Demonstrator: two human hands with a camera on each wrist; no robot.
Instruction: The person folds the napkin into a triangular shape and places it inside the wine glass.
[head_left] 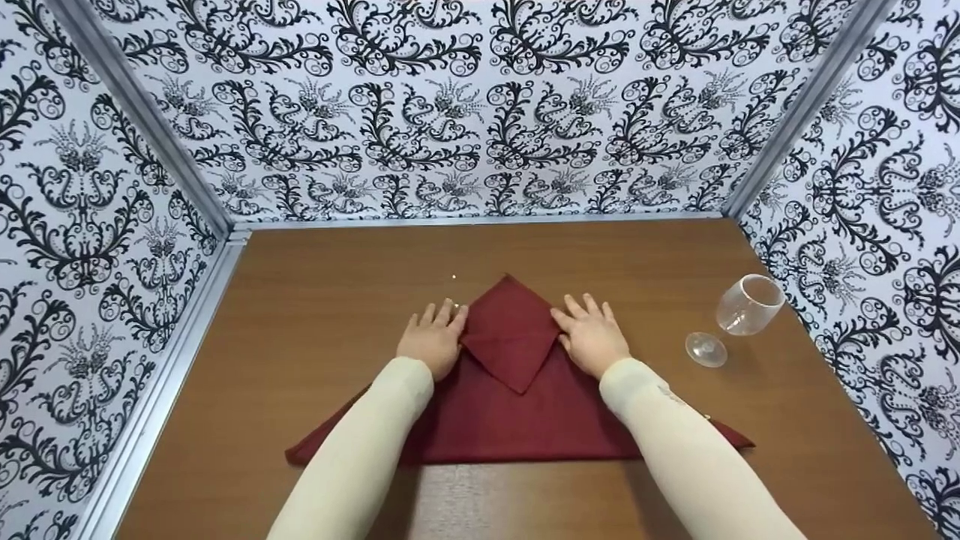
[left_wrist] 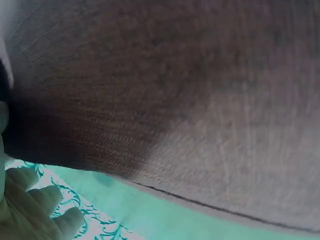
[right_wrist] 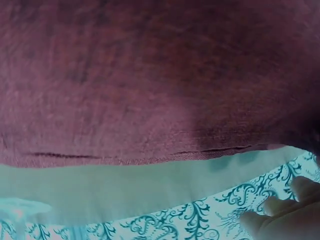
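A dark red cloth napkin (head_left: 517,427) lies on the table, folded into a wide triangle with its long edge nearest me. At its far point a diamond-shaped flap (head_left: 517,315) is folded over, one tip toward me. My left hand (head_left: 433,341) rests at the flap's left side, fingers extended and fingertips past the cloth. Mirroring it, my right hand (head_left: 594,341) touches the flap's right side with fingers spread. Cloth fills most of both wrist views, where left fingers (left_wrist: 47,200) and right fingers (right_wrist: 272,215) show at the lower corners. The thumbs are partly hidden.
A clear stemmed glass (head_left: 750,304) stands on the right part of the brown wooden table (head_left: 330,277). Patterned black-and-white panels (head_left: 480,112) with metal frame bars (head_left: 150,112) enclose the table at the back and both sides.
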